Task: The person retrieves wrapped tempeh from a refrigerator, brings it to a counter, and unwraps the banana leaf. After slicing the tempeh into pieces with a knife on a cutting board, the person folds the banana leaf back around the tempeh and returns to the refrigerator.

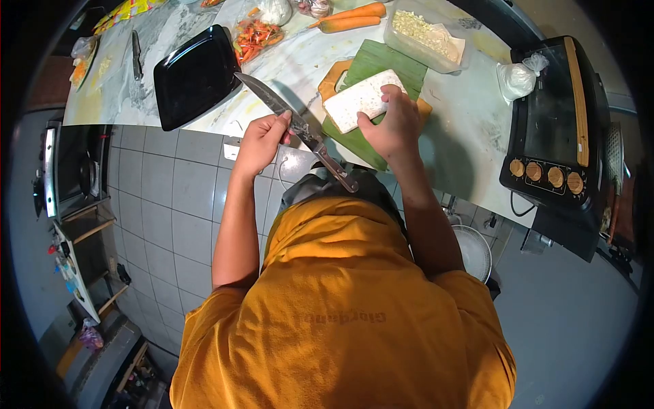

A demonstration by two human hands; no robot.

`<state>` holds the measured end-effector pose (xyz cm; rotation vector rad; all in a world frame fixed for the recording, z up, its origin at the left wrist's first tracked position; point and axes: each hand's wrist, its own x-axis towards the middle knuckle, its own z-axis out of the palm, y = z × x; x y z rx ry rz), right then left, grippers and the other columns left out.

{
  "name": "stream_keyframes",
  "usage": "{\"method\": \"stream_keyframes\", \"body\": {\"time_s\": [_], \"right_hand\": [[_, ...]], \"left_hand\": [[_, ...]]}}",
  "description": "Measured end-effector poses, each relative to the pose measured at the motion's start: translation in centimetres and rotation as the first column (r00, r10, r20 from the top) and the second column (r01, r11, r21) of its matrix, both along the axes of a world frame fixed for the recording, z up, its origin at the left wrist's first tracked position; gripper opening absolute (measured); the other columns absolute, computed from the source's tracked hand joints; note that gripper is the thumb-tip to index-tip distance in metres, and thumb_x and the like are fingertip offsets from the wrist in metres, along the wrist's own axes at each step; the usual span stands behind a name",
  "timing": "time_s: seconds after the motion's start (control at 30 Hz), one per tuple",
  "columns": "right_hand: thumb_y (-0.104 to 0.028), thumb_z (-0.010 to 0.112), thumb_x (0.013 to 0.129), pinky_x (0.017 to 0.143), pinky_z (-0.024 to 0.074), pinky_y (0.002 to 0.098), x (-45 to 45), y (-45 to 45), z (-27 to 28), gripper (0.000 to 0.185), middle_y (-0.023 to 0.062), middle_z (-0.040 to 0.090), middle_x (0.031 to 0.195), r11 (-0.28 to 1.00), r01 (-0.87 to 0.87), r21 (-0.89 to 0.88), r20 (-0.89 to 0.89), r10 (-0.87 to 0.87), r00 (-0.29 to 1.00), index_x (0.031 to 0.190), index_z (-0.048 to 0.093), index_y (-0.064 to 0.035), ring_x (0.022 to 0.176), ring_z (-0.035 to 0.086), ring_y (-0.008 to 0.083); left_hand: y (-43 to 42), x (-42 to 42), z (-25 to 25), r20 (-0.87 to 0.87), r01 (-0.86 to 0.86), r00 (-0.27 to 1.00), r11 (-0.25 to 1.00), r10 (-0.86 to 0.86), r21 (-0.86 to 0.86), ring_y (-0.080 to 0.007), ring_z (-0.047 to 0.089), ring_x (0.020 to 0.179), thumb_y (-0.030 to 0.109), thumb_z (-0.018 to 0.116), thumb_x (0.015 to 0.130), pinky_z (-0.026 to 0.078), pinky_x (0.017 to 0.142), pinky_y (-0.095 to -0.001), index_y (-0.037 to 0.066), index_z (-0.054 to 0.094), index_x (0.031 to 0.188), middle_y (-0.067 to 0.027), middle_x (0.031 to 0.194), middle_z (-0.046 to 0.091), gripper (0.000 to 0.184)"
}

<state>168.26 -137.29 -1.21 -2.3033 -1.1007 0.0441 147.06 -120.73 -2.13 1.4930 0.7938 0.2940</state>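
My left hand (pixel 264 142) pinches a large kitchen knife (pixel 331 163) by its blade. The knife's tip points away to the upper left and its handle points back toward my body. My right hand (pixel 396 126) grips a white, speckled block of tempeh (pixel 355 102), with the thumb on the near side and the fingers over the right end. Under the tempeh lies a green banana leaf (pixel 383 61), spread over a wooden cutting board (pixel 330 83) that is mostly hidden.
A black tray (pixel 194 76) lies left of the knife. Behind are a bag of chillies (pixel 253 42), carrots (pixel 351 22) and a plastic container (pixel 443 60) of chopped pale food. A toaster oven (pixel 555 116) and a white bag (pixel 518 82) stand right. Another knife (pixel 137 54) lies far left.
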Motion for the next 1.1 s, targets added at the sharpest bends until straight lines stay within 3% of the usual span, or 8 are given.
{"method": "stream_keyframes", "body": {"time_s": [0.6,0.7,0.77,0.8,0.87,0.9,1.0,1.1], "right_hand": [[-0.029,0.079,0.075,0.104,0.0397,0.0477,0.7,-0.2,1.1,0.062,0.0196,0.059,0.12,0.995,-0.044,-0.087,-0.057,0.039,0.998,0.126,0.052,-0.0045,0.118,0.053,0.0384],[-0.027,0.078,0.078,0.102,0.0414,0.0463,1.2,-1.0,0.6,0.055,0.0169,0.063,0.114,0.993,-0.114,0.027,0.01,0.114,0.993,0.122,0.056,-0.0045,0.112,0.057,0.0356],[-0.026,0.076,0.083,0.094,0.0477,0.0438,1.5,-1.8,0.3,0.044,0.0157,0.067,0.105,0.95,-0.163,0.267,-0.032,0.178,0.984,0.117,0.059,-0.0032,0.1,0.063,0.034],[-0.026,0.076,0.083,0.094,0.0477,0.0438,1.3,-2.4,0.7,0.044,0.0157,0.067,0.105,0.949,-0.165,0.269,-0.031,0.179,0.983,0.117,0.059,-0.0032,0.1,0.063,0.034],[-0.027,0.074,0.087,0.084,0.0519,0.0428,0.4,-4.0,2.3,0.039,0.0162,0.068,0.098,0.97,-0.12,0.21,-0.613,0.226,0.757,0.114,0.06,-0.002,0.092,0.066,0.0342],[-0.03,0.071,0.09,0.077,0.0528,0.0446,0.3,-4.7,4.2,0.038,0.0183,0.068,0.095,0.964,-0.241,0.109,-0.684,0.249,0.686,0.113,0.059,-0.0013,0.089,0.066,0.0376],[-0.027,0.067,0.094,0.078,0.0514,0.048,-0.2,-6.3,3.5,0.031,0.0196,0.067,0.094,0.943,-0.328,0.05,-0.49,0.309,0.815,0.11,0.059,-0.0015,0.09,0.065,0.0415],[-0.023,0.06,0.099,0.077,0.0488,0.052,0.3,-6.8,3.0,0.024,0.025,0.065,0.094,0.965,-0.256,0.05,-0.491,0.247,0.835,0.105,0.056,-0.0003,0.091,0.062,0.0465]], "left_hand": [[-2.3,0.8,1.5,-0.03,-0.106,0.994,0.994,0.105,-0.03,-0.006,0.047,0.061,0.034,0.058,0.104,0.04,0.06,-0.0233,0.001,0.067,0.075,0.0015,0.064,0.058,0.044],[-2.5,1.5,1.7,0.007,-0.115,0.993,0.992,0.115,-0.055,-0.006,0.047,0.061,0.033,0.058,0.104,0.04,0.06,-0.0232,0.001,0.067,0.076,0.0016,0.065,0.058,0.043],[-2.7,2.4,2.1,0.005,-0.115,0.993,0.992,0.116,-0.05,-0.006,0.047,0.061,0.032,0.057,0.104,0.04,0.06,-0.0232,0.001,0.067,0.076,0.0016,0.064,0.058,0.043],[-2.8,3.0,2.3,0.003,-0.116,0.993,0.992,0.116,-0.048,-0.006,0.047,0.061,0.032,0.057,0.104,0.04,0.06,-0.0233,0.001,0.068,0.076,0.0017,0.064,0.058,0.043],[-3.1,4.6,2.5,0.012,-0.102,0.995,0.993,0.103,-0.061,-0.0059,0.047,0.061,0.032,0.056,0.104,0.04,0.06,-0.0233,0.001,0.068,0.076,0.0016,0.064,0.058,0.043],[-3.4,5.5,2.7,0.021,-0.085,0.996,0.993,0.086,-0.077,-0.0059,0.048,0.061,0.032,0.056,0.104,0.04,0.06,-0.0232,0.001,0.068,0.076,0.0014,0.064,0.059,0.043],[-4.7,8.4,3.2,0.02,-0.087,0.996,0.992,0.089,-0.088,-0.0059,0.049,0.061,0.032,0.056,0.104,0.04,0.06,-0.023,0.001,0.068,0.076,0.0012,0.064,0.059,0.044],[-5.5,10.3,3.2,0.07,-0.054,0.996,0.991,0.063,-0.119,-0.0056,0.049,0.062,0.034,0.057,0.104,0.042,0.06,-0.0228,0.001,0.07,0.081,0.0019,0.067,0.061,0.043]]}}
